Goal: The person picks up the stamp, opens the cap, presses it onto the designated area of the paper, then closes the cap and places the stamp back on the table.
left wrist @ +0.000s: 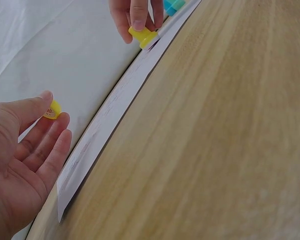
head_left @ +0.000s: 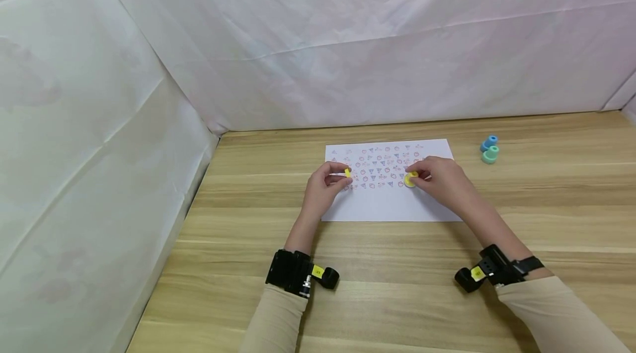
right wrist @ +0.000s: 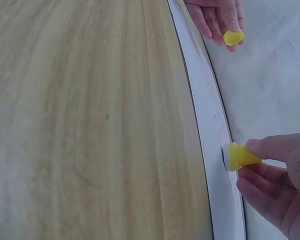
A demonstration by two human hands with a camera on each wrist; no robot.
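White sheeting backs a wooden table (head_left: 397,264) bearing a stamped paper sheet (head_left: 392,206). Left hand (head_left: 325,187) pinches a small yellow cap (head_left: 347,173) just above the paper. Right hand (head_left: 442,179) grips the yellow stamp (head_left: 410,179), pressed onto the sheet. Judging so, stamping is underway; lifting straight up seems next.

— What do we have in our hands?
— A small yellow cap (head_left: 347,173), pinched above the left part of the white sheet (head_left: 392,206), and a yellow stamp (head_left: 411,179), gripped and pressed face down on the sheet's right part.
— And the sheet?
— It lies flat on the table, covered in rows of small red and blue prints.
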